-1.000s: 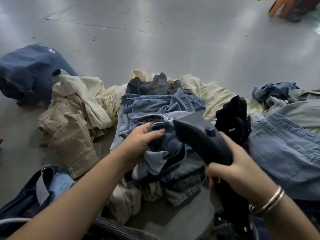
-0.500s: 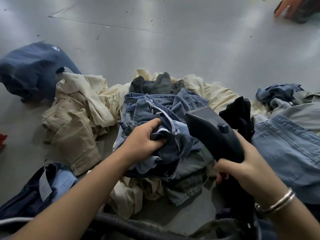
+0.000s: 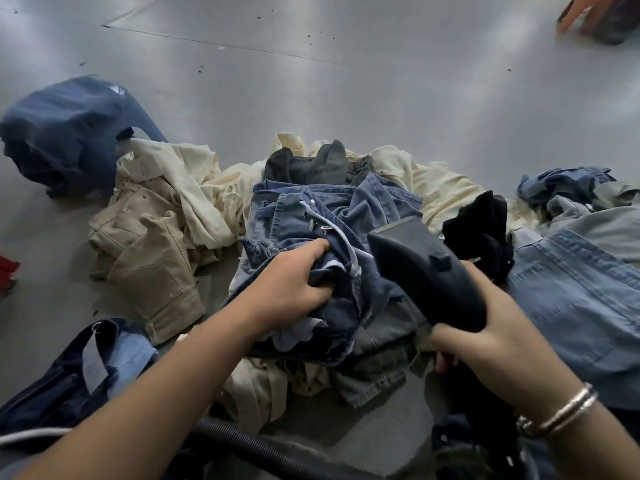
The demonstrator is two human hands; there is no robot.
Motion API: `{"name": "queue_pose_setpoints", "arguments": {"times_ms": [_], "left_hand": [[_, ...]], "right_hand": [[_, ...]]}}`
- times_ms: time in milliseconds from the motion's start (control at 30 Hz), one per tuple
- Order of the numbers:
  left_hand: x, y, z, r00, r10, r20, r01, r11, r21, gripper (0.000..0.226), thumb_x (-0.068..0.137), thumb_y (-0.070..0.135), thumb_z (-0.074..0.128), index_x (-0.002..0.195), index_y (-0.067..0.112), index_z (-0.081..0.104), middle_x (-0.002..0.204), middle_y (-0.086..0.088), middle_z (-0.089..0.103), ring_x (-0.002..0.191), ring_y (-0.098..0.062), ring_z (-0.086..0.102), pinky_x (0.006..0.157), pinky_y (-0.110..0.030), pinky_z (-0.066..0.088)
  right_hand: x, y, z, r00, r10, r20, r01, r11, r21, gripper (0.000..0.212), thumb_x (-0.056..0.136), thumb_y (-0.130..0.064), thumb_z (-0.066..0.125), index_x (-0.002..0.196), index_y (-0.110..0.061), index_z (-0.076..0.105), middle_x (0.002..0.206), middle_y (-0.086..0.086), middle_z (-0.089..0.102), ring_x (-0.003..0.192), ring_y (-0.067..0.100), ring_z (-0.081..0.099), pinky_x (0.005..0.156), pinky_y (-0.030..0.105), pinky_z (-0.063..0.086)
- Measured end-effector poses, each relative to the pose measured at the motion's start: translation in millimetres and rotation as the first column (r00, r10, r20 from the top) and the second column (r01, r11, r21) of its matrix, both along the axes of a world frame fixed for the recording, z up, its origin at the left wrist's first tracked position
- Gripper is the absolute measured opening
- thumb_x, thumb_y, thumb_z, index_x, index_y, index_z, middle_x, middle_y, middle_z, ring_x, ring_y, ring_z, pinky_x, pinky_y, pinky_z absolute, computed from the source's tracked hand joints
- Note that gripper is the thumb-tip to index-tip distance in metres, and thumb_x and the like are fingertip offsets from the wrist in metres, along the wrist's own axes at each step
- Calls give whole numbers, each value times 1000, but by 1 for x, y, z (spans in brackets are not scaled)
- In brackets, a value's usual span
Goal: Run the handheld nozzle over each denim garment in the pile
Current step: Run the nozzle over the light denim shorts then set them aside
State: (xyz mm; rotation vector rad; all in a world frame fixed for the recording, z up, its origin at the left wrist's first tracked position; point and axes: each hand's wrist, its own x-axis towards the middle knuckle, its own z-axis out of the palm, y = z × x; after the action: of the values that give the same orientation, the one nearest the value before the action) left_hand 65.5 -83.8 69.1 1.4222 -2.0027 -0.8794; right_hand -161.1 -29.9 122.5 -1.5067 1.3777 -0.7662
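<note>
A pile of garments lies on the grey floor (image 3: pixel 346 64). On top of it is a crumpled blue denim garment (image 3: pixel 311 209). My left hand (image 3: pixel 291 289) grips a bunched fold of this denim near its buttons. My right hand (image 3: pixel 491 344) holds the handle of a black handheld nozzle (image 3: pixel 419 265), whose flat head points up and left, just right of the gripped fold. A black ribbed hose (image 3: pixel 263 448) runs along the bottom of the view.
Cream and tan trousers (image 3: pixel 149 251) lie left of the pile, a dark blue garment (image 3: pixel 65 133) at the far left. A light denim piece (image 3: pixel 581 299) and a black cloth (image 3: pixel 481 230) lie right. Another person's hand (image 3: pixel 575 12) shows at top right.
My left hand went from resting open on the denim to gripping a bunched fold and pulling it up. The nozzle shifted right and slightly up with my right hand.
</note>
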Motion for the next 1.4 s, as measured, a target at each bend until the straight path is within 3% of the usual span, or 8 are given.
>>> {"name": "queue_pose_setpoints", "arguments": {"times_ms": [100,233,367,567,800,933,1133,1400], "left_hand": [[-1,0,-2,1000,-13,0,13,1000,16,22,78,6,65,97,10,56,87,2,64,81,-13,58,72,-27,43],[1,0,-3,999,-37,31,36,999,26,28,76,4,63,101,14,56,88,6,64,82,-9,58,72,-22,42],[0,1,-3,997,-28,72,29,1000,1,27,78,6,63,100,18,53,85,9,60,81,-12,56,67,-22,37],[-2,0,-3,989,-29,148,26,999,26,27,79,10,62,103,16,52,94,0,67,91,-25,61,77,-41,47],[1,-4,-1,990,-5,139,3,1000,19,28,79,7,61,97,21,46,85,8,56,88,-21,59,71,-32,42],[-2,-1,-3,989,-45,141,42,999,23,26,80,9,63,96,20,46,86,5,61,87,-23,60,72,-37,45],[0,-3,-4,988,-58,141,53,998,37,32,79,8,62,94,26,41,81,9,56,86,-23,60,71,-35,44],[-3,-2,-10,996,-68,49,61,988,142,27,82,17,61,107,13,54,101,0,65,97,-19,61,87,-39,46]], "right_hand": [[10,5,-5,984,121,-131,-117,992,42,47,60,-13,67,96,-42,57,64,-11,64,48,6,58,46,20,46],[11,1,-13,971,11,-239,-15,1000,-18,49,68,-9,68,97,-44,52,67,-18,65,59,-3,61,52,11,44],[4,-2,-6,990,-14,-141,17,1000,21,42,62,-16,68,95,-37,57,66,-2,65,50,14,63,49,29,51],[18,2,-18,965,73,-251,-56,996,74,48,67,-15,65,97,-50,51,65,-10,63,52,7,61,54,30,54],[11,2,-9,995,73,-67,-65,992,111,40,55,-17,60,86,-42,57,54,-6,59,42,20,59,41,30,47],[18,3,-21,980,86,-180,-68,992,103,46,64,-15,66,91,-51,54,63,-13,63,47,14,59,50,38,54],[21,0,-32,974,-1,-229,2,1000,6,49,66,-19,65,102,-49,51,72,-34,60,55,-4,59,53,15,42],[10,-6,-11,994,-53,-93,57,998,35,32,69,-8,67,90,-29,57,55,-8,61,42,15,59,42,23,45]]}}
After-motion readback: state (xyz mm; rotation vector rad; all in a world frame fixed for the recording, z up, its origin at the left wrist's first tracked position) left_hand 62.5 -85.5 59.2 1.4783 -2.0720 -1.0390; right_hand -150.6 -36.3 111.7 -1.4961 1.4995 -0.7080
